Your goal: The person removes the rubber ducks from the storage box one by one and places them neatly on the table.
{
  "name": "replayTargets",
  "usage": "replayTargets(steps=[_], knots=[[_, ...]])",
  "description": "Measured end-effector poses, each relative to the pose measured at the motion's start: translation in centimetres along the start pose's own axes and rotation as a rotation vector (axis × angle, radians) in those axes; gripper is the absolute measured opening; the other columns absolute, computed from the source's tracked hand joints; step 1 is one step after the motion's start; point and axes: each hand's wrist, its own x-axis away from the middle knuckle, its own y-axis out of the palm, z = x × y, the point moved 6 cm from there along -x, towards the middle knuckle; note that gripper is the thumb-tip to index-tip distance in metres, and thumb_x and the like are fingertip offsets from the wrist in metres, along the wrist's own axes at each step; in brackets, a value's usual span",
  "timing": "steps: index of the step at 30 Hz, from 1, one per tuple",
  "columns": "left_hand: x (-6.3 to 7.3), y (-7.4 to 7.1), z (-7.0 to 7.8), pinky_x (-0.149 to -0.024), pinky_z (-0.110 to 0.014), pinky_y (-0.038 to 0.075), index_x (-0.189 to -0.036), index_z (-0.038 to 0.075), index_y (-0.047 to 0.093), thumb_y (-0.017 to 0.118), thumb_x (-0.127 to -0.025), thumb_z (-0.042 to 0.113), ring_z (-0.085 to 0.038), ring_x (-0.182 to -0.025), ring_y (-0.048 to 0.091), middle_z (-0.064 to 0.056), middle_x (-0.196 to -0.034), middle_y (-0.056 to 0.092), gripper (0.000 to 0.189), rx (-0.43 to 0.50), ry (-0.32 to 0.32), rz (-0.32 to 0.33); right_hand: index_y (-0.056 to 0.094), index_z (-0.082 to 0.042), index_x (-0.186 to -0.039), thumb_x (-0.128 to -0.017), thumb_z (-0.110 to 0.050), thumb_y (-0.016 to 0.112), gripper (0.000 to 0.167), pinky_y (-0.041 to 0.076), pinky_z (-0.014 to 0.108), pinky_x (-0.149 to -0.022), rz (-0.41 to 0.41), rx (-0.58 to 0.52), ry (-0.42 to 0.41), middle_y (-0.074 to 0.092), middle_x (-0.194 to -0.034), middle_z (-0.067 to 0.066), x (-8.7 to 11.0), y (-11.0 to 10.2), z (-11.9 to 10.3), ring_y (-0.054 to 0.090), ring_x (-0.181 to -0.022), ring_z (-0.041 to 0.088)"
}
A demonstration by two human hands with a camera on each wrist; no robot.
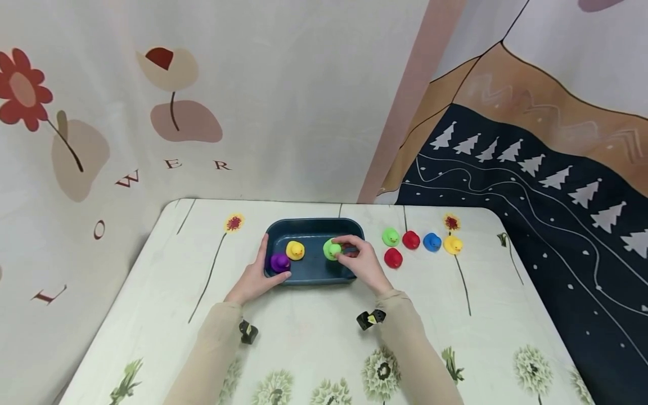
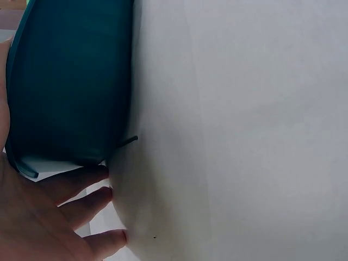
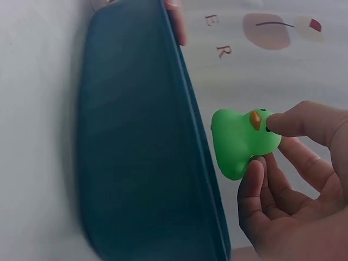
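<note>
Green duck (image 1: 331,249) sits pinched between the thumb and fingers of the right hand (image 1: 365,263), over the right part of a dark blue tray (image 1: 311,274). Thumb and fingers of the left hand (image 1: 257,278) hold the tray's near left corner. Inside, toward that end, are a yellow duck (image 1: 295,250) and a purple duck (image 1: 279,262). The tray rests on a white tablecloth (image 1: 304,332) printed with sunflowers and dandelions; five more ducks (image 1: 411,240) stand right of it. Behind hangs pale cloth (image 1: 304,101) with flowers and letters; at right, dark fabric (image 1: 466,183) shows white trees below brown hills.
</note>
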Motion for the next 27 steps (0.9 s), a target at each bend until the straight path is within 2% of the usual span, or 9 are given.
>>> replayTargets(steps=[5, 7, 12, 14, 17, 22, 24, 27], knots=[[0.0, 0.0, -0.1, -0.104, -0.062, 0.029, -0.154, 0.026, -0.013, 0.071, -0.084, 0.049, -0.050, -0.127, 0.040, -0.032, -0.150, 0.025, 0.112, 0.000, -0.003, 0.004, 0.063, 0.009, -0.115, -0.086, 0.008, 0.065, 0.028, 0.047, 0.023, -0.077, 0.029, -0.033, 0.003, 0.060, -0.113, 0.024, 0.3, -1.4, 0.6, 0.054, -0.098, 0.039], [0.0, 0.0, -0.1, -0.104, -0.062, 0.029, -0.154, 0.025, -0.013, 0.071, -0.084, 0.050, -0.051, -0.128, 0.039, -0.032, -0.150, 0.025, 0.112, -0.002, 0.001, 0.004, 0.063, 0.009, -0.115, -0.086, 0.008, 0.065, 0.029, 0.047, 0.023, -0.078, 0.049, -0.049, 0.011, 0.060, -0.113, 0.024, 0.1, -2.0, 1.6, 0.054, -0.101, 0.039], [-0.1, 0.1, -0.1, -0.103, -0.062, 0.030, -0.154, 0.024, -0.014, 0.070, -0.084, 0.051, -0.051, -0.128, 0.039, -0.033, -0.150, 0.024, 0.113, -0.009, 0.011, 0.001, 0.065, 0.002, -0.118, -0.087, 0.002, 0.067, 0.030, 0.047, 0.022, -0.081, 0.108, -0.050, 0.067, 0.061, -0.116, 0.016, -0.3, -3.6, 4.6, 0.054, -0.105, 0.031], [-0.1, 0.1, -0.1, -0.104, -0.062, 0.030, -0.154, 0.025, -0.014, 0.071, -0.084, 0.050, -0.050, -0.128, 0.039, -0.032, -0.150, 0.024, 0.113, -0.005, 0.003, 0.001, 0.066, -0.001, -0.118, -0.088, 0.000, 0.068, 0.030, 0.047, 0.023, -0.082, 0.127, -0.035, 0.088, 0.061, -0.117, 0.013, -0.2, -4.1, 5.2, 0.054, -0.105, 0.027], [-0.1, 0.1, -0.2, -0.104, -0.062, 0.029, -0.154, 0.025, -0.014, 0.070, -0.085, 0.050, -0.050, -0.128, 0.038, -0.032, -0.151, 0.023, 0.112, -0.004, -0.004, -0.003, 0.067, -0.002, -0.117, -0.087, -0.001, 0.069, 0.030, 0.048, 0.024, -0.082, 0.152, -0.030, 0.081, 0.062, -0.117, 0.012, 0.0, -4.8, 5.4, 0.055, -0.104, 0.026], [-0.1, 0.1, -0.2, -0.104, -0.062, 0.028, -0.154, 0.025, -0.014, 0.070, -0.085, 0.050, -0.050, -0.130, 0.037, -0.031, -0.152, 0.021, 0.112, -0.008, -0.009, -0.005, 0.064, 0.007, -0.117, -0.088, 0.004, 0.065, 0.030, 0.046, 0.020, -0.079, 0.161, -0.028, 0.082, 0.060, -0.118, 0.021, 0.7, -5.6, 3.5, 0.055, -0.105, 0.033], [-0.1, 0.1, -0.2, -0.104, -0.062, 0.028, -0.154, 0.026, -0.014, 0.070, -0.085, 0.050, -0.050, -0.130, 0.036, -0.030, -0.152, 0.021, 0.112, -0.009, -0.010, -0.005, 0.063, 0.007, -0.118, -0.088, 0.005, 0.064, 0.030, 0.046, 0.021, -0.080, 0.160, -0.021, 0.092, 0.059, -0.119, 0.022, 0.7, -5.9, 3.7, 0.054, -0.106, 0.034], [-0.1, 0.1, -0.1, -0.104, -0.062, 0.028, -0.154, 0.025, -0.013, 0.070, -0.085, 0.050, -0.050, -0.130, 0.037, -0.030, -0.152, 0.022, 0.112, -0.012, -0.006, -0.003, 0.065, 0.004, -0.118, -0.088, 0.003, 0.066, 0.030, 0.046, 0.021, -0.079, 0.171, -0.014, 0.081, 0.060, -0.117, 0.018, 0.4, -6.5, 5.3, 0.055, -0.104, 0.031]])
